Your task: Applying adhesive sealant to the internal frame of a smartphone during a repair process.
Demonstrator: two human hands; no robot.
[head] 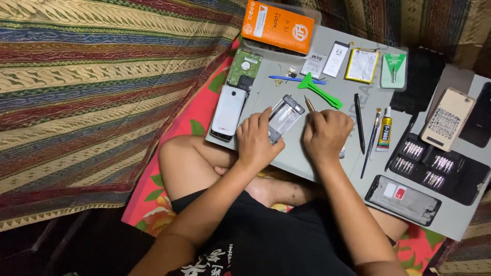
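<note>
Striped woven cloth surrounds us, and across our crossed legs lies a grey work board [332, 163] that carries everything. Near the board's middle rests a phone frame [283, 118], a thin clear-and-dark shell lying flat and slanted. Our left hand [257, 140] presses on the frame's lower left edge, fingers spread over it rather than pinching. Our right hand [326, 134], just right of the frame, is closed around a thin tool [309, 104] whose brass tip points up beside the frame's right edge; how the fingers meet around the handle we cannot quite tell, since the knuckles hide them. We judge the frame light, stiff along its rails but easy to flex or crack across the open middle, and likely slippery, so the long side rails seem the safest hold. Left of the frame, a white phone [228, 111] lies close, at the board's left rim, leaving little room there. Above the frame, a green pry tool [319, 90] lies near. Right of the frame, past our right hand, a black pen-like tool [359, 122] and a glue tube [384, 132] stand apart, and the board's near edge is just under our wrists.
</note>
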